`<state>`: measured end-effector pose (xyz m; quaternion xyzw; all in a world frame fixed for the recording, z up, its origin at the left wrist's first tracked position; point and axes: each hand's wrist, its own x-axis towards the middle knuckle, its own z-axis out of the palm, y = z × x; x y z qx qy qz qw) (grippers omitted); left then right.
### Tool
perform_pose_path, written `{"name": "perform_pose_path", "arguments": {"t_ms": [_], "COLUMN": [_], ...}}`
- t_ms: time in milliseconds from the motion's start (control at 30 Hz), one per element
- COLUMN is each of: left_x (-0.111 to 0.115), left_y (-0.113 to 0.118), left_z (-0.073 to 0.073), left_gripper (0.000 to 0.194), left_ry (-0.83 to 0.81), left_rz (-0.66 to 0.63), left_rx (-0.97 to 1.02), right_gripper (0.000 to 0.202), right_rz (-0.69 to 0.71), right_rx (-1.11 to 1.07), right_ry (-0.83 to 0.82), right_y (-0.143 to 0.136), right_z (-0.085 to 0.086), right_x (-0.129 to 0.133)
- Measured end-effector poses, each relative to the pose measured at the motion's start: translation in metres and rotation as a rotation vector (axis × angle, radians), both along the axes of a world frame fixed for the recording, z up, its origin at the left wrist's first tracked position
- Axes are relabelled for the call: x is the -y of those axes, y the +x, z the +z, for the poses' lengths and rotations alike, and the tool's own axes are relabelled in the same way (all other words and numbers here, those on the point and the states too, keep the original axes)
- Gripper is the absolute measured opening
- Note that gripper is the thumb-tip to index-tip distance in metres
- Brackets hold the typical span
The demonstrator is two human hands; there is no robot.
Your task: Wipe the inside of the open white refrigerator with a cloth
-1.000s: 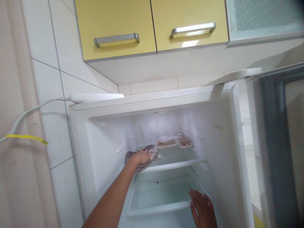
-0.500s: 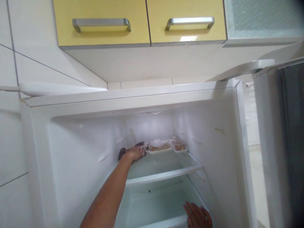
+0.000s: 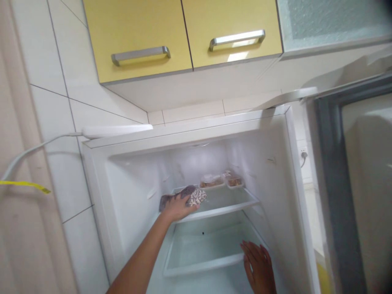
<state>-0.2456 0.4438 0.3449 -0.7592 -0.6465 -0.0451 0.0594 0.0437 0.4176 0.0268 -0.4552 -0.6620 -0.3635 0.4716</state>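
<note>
A patterned dark and white cloth (image 3: 197, 197) lies bunched under my left hand (image 3: 178, 208), whose fingers press onto it at the left front part of the upper glass shelf (image 3: 219, 203). Two clear food trays, one on the left (image 3: 211, 181) and one on the right (image 3: 233, 179), sit at the back of that shelf, apart from my hand. My right hand (image 3: 259, 261) has its fingers stretched out, with nothing in it. It hovers by the right end of the lower shelf's white front edge (image 3: 208, 264); whether it touches the edge I cannot tell.
White walls of the fridge (image 3: 128, 183) enclose the shelves on both sides. The opened fridge door (image 3: 330, 163) stands at the right. Yellow cupboards (image 3: 137, 24) with metal handles hang above. A white cable (image 3: 39, 145) runs off at the left.
My left hand has drawn the cloth forward from the back left to near the upper shelf's front edge. The head view has shifted and tilted. My right hand stays by the lower shelf.
</note>
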Motion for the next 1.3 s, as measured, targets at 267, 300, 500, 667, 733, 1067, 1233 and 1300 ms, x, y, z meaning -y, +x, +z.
{"name": "perform_pose_path", "arguments": {"t_ms": [267,300,500,667,733,1067,1233,1300], "left_x": [0.036,0.039,0.052,0.039,0.035,0.046,0.052,0.055], "left_y": [0.044,0.049,0.106,0.171,0.189,0.154,0.097,0.071], "left_z": [0.008,0.006,-0.012,-0.020,-0.023,-0.042,-0.033,-0.025], "left_gripper": [0.086,0.090,0.094,0.098,0.101,0.084,0.082,0.083], "left_ry": [-0.053,-0.055,-0.002,0.041,0.050,0.214,0.185,0.155], "left_rz": [-0.149,-0.186,-0.406,-0.568,-0.559,-0.385,-0.272,-0.271], "left_rx": [-0.003,-0.005,-0.016,0.014,0.020,0.040,0.031,0.050], "right_gripper": [0.031,0.031,0.032,0.033,0.033,0.030,0.032,0.032], "right_rz": [0.021,0.016,-0.021,-0.016,-0.011,-0.025,-0.011,-0.001], "right_rx": [-0.025,-0.021,0.008,0.045,0.037,0.040,0.048,0.046], "right_ry": [0.024,0.029,0.013,0.052,0.055,0.034,0.043,0.049], "right_y": [-0.003,-0.003,-0.001,0.001,0.002,0.004,0.005,0.005], "right_z": [0.001,0.002,0.000,-0.004,-0.005,-0.003,-0.003,-0.003], "right_x": [-0.001,-0.001,-0.001,-0.006,-0.007,-0.005,-0.005,-0.004]}}
